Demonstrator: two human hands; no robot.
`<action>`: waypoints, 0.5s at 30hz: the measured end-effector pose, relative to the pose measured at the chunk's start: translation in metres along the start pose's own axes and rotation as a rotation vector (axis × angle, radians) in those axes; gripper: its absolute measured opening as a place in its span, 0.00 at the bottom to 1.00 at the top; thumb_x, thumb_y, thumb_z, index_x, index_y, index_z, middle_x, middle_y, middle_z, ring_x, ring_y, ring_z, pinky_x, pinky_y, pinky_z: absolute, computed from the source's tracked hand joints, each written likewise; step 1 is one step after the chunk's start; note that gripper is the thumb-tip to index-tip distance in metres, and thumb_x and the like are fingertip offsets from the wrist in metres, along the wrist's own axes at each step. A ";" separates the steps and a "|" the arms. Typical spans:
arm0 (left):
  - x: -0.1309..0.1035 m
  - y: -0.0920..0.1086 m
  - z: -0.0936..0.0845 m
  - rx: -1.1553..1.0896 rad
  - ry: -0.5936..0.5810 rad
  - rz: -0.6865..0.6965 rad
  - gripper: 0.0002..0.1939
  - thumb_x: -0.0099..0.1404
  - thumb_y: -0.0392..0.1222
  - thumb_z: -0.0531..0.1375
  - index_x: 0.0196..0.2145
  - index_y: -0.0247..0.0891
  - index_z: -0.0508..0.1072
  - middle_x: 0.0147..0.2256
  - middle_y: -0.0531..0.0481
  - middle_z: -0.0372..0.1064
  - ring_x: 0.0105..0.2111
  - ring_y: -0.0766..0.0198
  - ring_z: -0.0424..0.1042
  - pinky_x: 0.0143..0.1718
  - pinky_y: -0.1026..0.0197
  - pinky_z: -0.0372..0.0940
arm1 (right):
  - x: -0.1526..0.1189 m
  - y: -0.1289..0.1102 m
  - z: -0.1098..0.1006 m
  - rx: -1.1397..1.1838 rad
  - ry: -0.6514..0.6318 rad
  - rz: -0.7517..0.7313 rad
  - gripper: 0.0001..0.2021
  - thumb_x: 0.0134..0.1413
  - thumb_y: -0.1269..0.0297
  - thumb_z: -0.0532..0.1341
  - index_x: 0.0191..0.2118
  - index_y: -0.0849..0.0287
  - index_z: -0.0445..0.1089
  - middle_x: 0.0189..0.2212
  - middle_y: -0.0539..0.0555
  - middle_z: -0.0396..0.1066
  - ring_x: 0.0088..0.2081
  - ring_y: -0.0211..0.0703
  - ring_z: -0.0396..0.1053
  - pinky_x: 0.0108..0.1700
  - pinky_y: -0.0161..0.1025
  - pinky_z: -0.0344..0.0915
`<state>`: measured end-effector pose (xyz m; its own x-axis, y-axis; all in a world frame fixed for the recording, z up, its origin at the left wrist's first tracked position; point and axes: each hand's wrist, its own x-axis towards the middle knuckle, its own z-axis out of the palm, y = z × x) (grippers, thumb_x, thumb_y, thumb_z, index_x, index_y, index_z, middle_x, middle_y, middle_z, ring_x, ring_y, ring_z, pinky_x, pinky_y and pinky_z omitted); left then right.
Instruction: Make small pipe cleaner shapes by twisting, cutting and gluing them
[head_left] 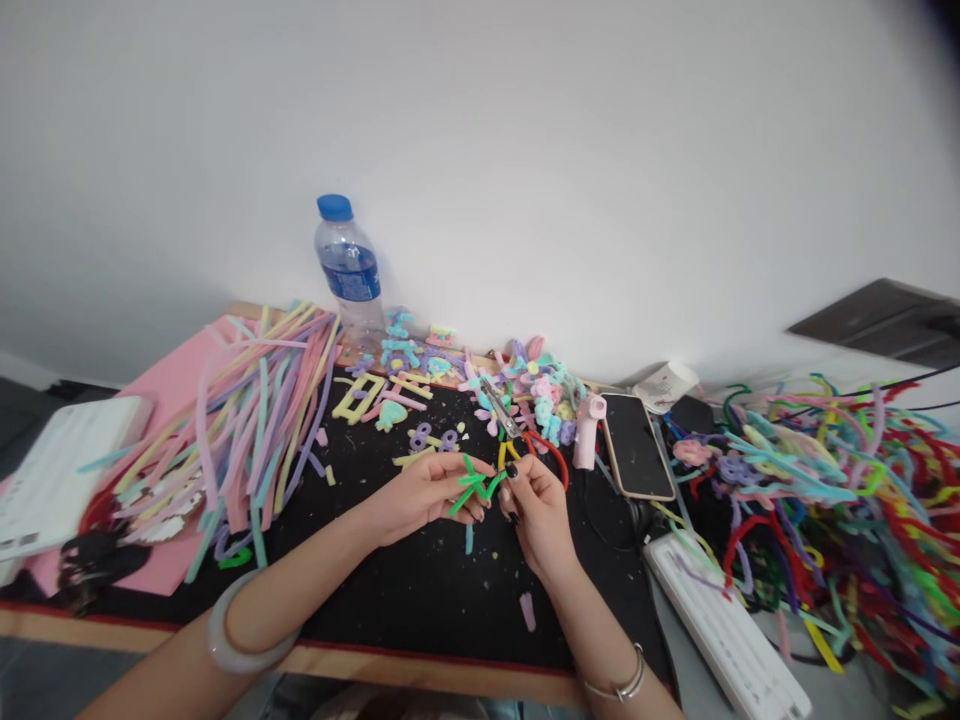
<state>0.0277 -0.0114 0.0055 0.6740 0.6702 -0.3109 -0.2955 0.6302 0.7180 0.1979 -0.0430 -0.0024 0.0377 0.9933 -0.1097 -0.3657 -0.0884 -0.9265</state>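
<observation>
Above the middle of the black mat, my left hand point(429, 492) pinches bent green pipe cleaners point(472, 483) that spread out in several short prongs. From the other side, my right hand point(538, 508) has its thumb and fingers closed on another end of the same green piece. Just behind the fingers lie scissors point(504, 412) with red and yellow handles, their blades pointing away from me. A short blue piece of pipe cleaner point(469, 538) is on the mat below the hands, and a lilac scrap point(528, 612) lies closer to the front edge.
Long pastel pipe cleaners point(262, 420) are heaped at left, by a white box point(67, 470). A water bottle point(349, 270) stands against the wall. Small shaped pieces point(551, 390), a pink device point(589, 432), a phone point(637, 445) and a colourful tangle point(817, 510) extend rightward. A white power strip point(724, 630) lies front right.
</observation>
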 end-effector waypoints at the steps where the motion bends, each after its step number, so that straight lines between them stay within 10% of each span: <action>1: 0.000 0.001 0.001 0.001 0.001 -0.008 0.11 0.60 0.42 0.63 0.40 0.35 0.74 0.29 0.47 0.73 0.29 0.65 0.74 0.32 0.64 0.66 | 0.000 0.000 -0.001 -0.045 0.017 -0.026 0.13 0.56 0.61 0.61 0.25 0.59 0.60 0.16 0.42 0.57 0.17 0.29 0.49 0.21 0.31 0.46; 15: 0.003 0.008 -0.004 -0.166 -0.044 -0.108 0.23 0.62 0.57 0.55 0.37 0.30 0.72 0.31 0.40 0.75 0.26 0.62 0.74 0.29 0.64 0.67 | -0.006 -0.001 -0.005 -0.595 0.035 -0.328 0.07 0.58 0.67 0.55 0.28 0.57 0.62 0.23 0.47 0.60 0.23 0.35 0.57 0.25 0.33 0.55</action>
<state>0.0251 -0.0025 0.0078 0.7357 0.5795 -0.3506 -0.3246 0.7560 0.5684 0.2026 -0.0494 -0.0031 0.0933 0.9736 0.2083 0.2431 0.1806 -0.9531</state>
